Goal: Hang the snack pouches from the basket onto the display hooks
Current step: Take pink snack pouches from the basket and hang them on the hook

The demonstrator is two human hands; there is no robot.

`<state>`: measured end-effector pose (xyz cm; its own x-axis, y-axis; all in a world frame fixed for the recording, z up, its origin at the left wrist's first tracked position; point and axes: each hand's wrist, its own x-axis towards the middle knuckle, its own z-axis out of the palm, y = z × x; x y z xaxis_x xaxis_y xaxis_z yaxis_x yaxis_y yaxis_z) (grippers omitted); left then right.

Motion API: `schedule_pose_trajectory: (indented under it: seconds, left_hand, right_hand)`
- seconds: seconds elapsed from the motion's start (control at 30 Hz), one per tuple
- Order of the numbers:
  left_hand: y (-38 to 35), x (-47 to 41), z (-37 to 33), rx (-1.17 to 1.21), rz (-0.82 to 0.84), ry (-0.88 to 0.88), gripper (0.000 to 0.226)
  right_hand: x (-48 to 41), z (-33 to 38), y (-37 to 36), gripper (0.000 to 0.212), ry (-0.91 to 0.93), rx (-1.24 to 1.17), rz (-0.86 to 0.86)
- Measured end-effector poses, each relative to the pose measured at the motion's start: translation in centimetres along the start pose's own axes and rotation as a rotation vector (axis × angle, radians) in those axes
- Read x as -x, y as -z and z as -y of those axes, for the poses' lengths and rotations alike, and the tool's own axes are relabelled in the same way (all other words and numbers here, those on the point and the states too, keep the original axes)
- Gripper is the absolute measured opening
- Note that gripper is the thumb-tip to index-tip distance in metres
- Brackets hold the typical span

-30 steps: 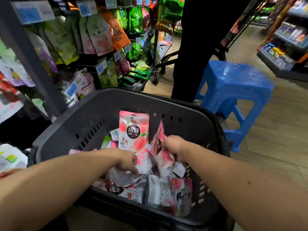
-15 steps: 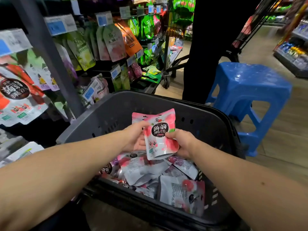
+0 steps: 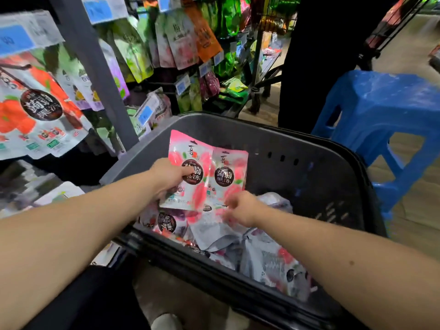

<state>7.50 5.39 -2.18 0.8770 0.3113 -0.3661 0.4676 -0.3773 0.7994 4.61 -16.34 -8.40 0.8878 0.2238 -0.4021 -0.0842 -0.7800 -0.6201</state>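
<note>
While our left hand (image 3: pixel 170 178) pinches two pink pouches (image 3: pixel 229 163) upright above the basket (image 3: pixel 321 186), thumb across the left one, our right hand (image 3: pixel 240 208) sits low at the pile (image 3: pixel 269 263) inside, too blurred for us to tell its grip. The rack (image 3: pixel 95 67) stands left.

Two pink pouches (image 3: pixel 190 148) with dark round labels stand upright, side by side and overlapping, over the far-left part of the grey basket (image 3: pixel 309 167), gripped by the left hand (image 3: pixel 166 177). Loose pouches (image 3: pixel 269 263) lie jumbled in its near part, and hung pouches (image 3: pixel 181 44) crowd the rack at far left.
</note>
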Motion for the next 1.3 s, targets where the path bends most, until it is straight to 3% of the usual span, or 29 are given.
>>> schedule_pose_trajectory:
  seconds: [0.17,0.37,0.57,0.77,0.87,0.97,1.07,1.23,1.3]
  left_hand:
    - [1.3,-0.4,0.5,0.064,-0.088,-0.017,0.039]
    - [1.6,0.6,-0.1,0.01,-0.053,-0.005,0.035]
    - [2.0,1.1,-0.1,0.026,-0.068,0.015,0.027]
    - [2.3,1.3,-0.1,0.057,-0.095,0.016,0.035]
    - [2.4,1.3,0.0,0.071,-0.09,0.016,0.037]
    - [2.7,1.4,0.0,0.073,-0.106,0.007,0.039]
    - [2.9,1.4,0.0,0.08,-0.141,-0.009,0.044]
    - [3.1,1.9,-0.3,0.069,-0.189,-0.032,0.035]
    - [3.0,2.2,-0.5,0.047,-0.187,-0.027,0.033]
  right_hand:
    - [0.1,2.3,-4.2,0.073,0.073,0.135,0.111]
    - [0.5,3.5,-6.4,0.034,0.092,0.487,0.081]
    - [0.5,2.9,-6.1,0.066,0.042,0.597,0.129]
    - [1.5,2.1,-6.4,0.072,0.018,0.71,0.153]
    - [1.4,2.1,-5.9,0.06,0.038,0.674,0.127]
    - [1.0,2.3,-4.6,0.036,0.057,0.552,0.088]
    - [0.4,2.1,-2.7,0.02,0.035,0.279,0.012]
    - [0.4,1.4,1.8,0.006,-0.14,-0.504,-0.077]
    - [0.6,1.2,3.1,0.01,-0.193,-0.802,-0.062]
